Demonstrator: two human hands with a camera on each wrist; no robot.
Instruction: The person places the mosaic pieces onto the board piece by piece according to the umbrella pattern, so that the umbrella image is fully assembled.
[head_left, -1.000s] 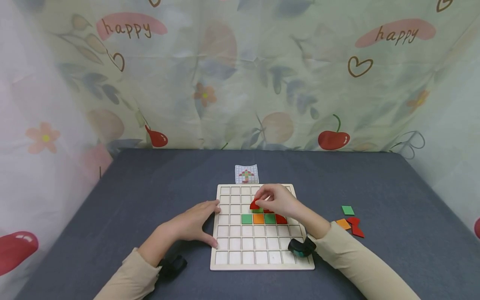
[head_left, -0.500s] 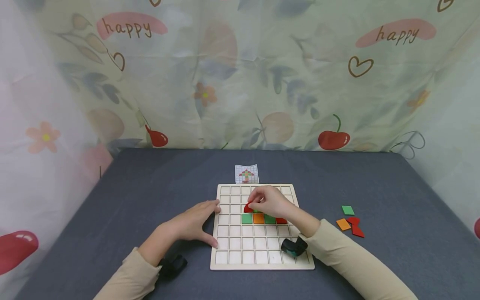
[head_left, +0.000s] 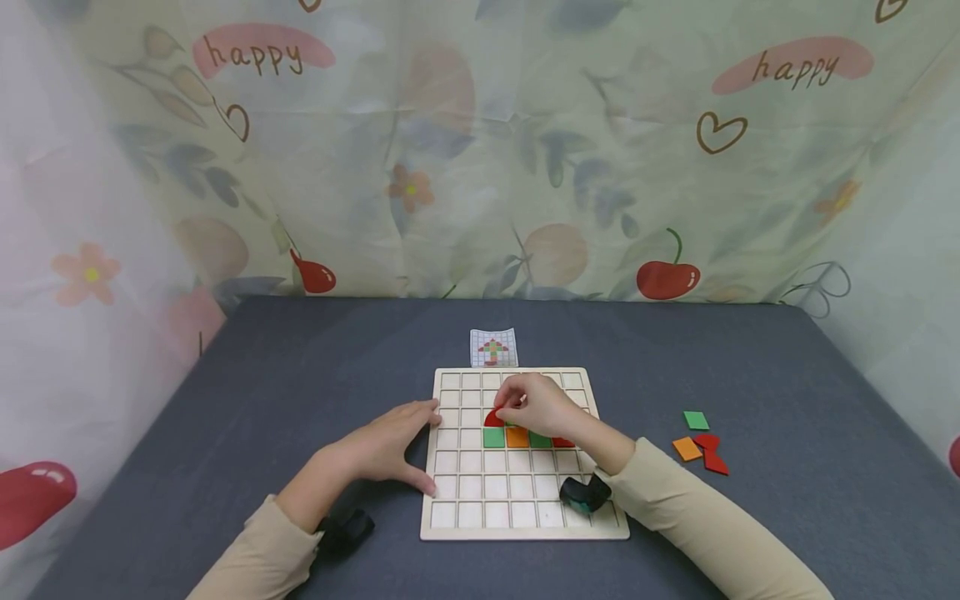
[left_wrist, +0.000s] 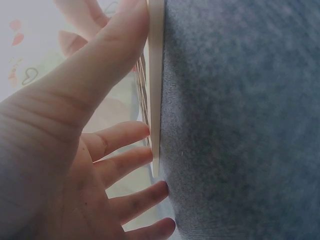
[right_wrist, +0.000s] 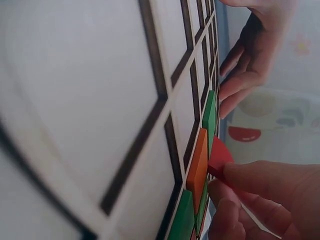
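My right hand [head_left: 542, 407] pinches a red tile [head_left: 492, 418] with a curved edge between thumb and fingers, over the wooden grid board [head_left: 525, 534]. In the right wrist view the red tile [right_wrist: 220, 154] is tilted beside the seated tiles. Below it on the board lie a green tile [head_left: 492, 437], an orange tile [head_left: 517, 437], another green tile [head_left: 539, 439] and a red tile [head_left: 563, 442], partly covered by my right wrist. My left hand [head_left: 384, 443] rests at the board's left edge, fingers extended and thumb apart; the left wrist view shows them along the board's side [left_wrist: 155, 100].
A small pattern card [head_left: 493, 348] stands behind the board. Loose to the right are a green tile [head_left: 696, 420], an orange tile [head_left: 686, 449] and red tiles [head_left: 715, 462] on the dark cloth [head_left: 337, 333]. A printed curtain [head_left: 480, 208] hangs behind.
My right hand has moved a little left and down with the red tile, which is now above the left green tile. My left hand has stayed in place.
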